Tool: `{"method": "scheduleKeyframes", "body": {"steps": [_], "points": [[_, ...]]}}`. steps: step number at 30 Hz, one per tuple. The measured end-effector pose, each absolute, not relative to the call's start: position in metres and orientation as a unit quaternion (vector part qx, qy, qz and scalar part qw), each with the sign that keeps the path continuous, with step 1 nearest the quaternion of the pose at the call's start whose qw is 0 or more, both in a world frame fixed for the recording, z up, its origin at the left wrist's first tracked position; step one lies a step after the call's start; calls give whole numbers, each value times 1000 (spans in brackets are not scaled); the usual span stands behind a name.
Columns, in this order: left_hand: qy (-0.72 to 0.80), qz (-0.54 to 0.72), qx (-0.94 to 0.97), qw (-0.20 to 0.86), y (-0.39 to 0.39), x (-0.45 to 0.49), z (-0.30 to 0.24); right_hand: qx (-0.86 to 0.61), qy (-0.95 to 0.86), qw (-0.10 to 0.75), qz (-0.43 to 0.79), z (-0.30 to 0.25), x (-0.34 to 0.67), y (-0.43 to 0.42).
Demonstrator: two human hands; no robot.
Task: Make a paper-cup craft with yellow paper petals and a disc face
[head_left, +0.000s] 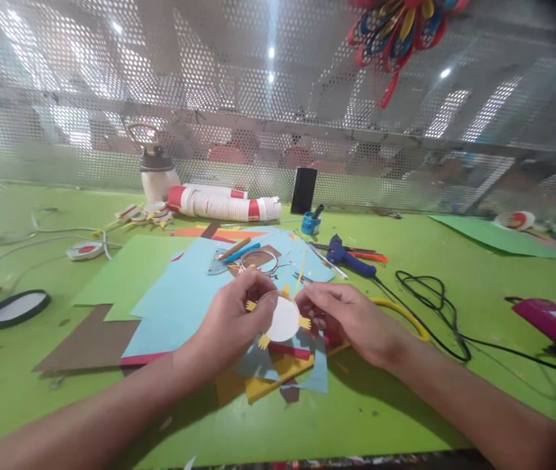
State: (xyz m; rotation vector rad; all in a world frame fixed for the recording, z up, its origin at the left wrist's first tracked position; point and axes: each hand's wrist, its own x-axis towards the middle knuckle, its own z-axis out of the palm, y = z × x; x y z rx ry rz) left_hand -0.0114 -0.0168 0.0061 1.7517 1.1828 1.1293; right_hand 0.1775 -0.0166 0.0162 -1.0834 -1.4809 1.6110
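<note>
A white paper disc (pixel 283 320) with small yellow paper tabs round its edge is held just above the coloured paper sheets. My left hand (pixel 238 312) pinches its left and upper edge with closed fingers. My right hand (pixel 341 316) grips its right edge, fingers curled, beside one yellow tab. Under the disc lie light blue paper (pixel 179 300), red, yellow and brown sheets.
A blue glue gun (pixel 351 258) with a black cable (pixel 429 294) lies to the right. A stack of paper cups (pixel 223 203), a white glue bottle (pixel 156 171), a phone (pixel 304 189) and a small blue pot (pixel 310 223) stand behind. A pink stapler (pixel 549 320) sits far right, a mesh wall at the back.
</note>
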Motion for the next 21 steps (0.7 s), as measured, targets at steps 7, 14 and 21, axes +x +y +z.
{"method": "scheduleKeyframes", "body": {"steps": [7,14,21], "points": [[454,494,622,404,-11,-13,-1,-449,-703,325,445,29,177,-24],[458,537,575,414,-11,-8,2,-447,-619,348,545,18,163,-26],[449,533,557,451,-13,-3,-3,-390,-578,426,576,7,163,-19]]}}
